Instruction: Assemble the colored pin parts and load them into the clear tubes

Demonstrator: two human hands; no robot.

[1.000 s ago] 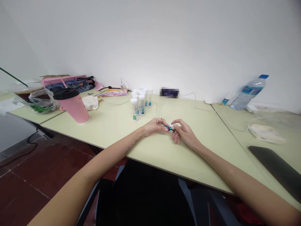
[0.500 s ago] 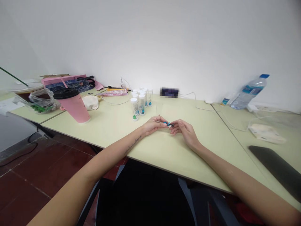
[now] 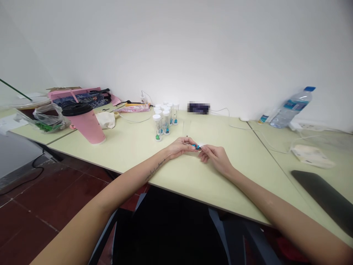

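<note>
My left hand [image 3: 180,147] rests on the pale green table [image 3: 132,147] and pinches a thin metal pin with a small blue part [image 3: 196,146] on its end. My right hand [image 3: 213,155] meets it from the right, fingertips closed on the same blue part. A cluster of clear vials with white caps [image 3: 164,118] stands just beyond my left hand; some hold blue or green bits at the bottom.
A pink cup with a black lid [image 3: 86,123] stands at the left, with a plastic bag [image 3: 48,118] and pink packaging [image 3: 82,96] behind it. A water bottle [image 3: 292,107] lies at the back right. A white mask [image 3: 311,155] and a dark flat pad [image 3: 325,198] sit on the right.
My right hand has shifted slightly left and closed its fingers more tightly on the blue part. My left hand has stayed in place.
</note>
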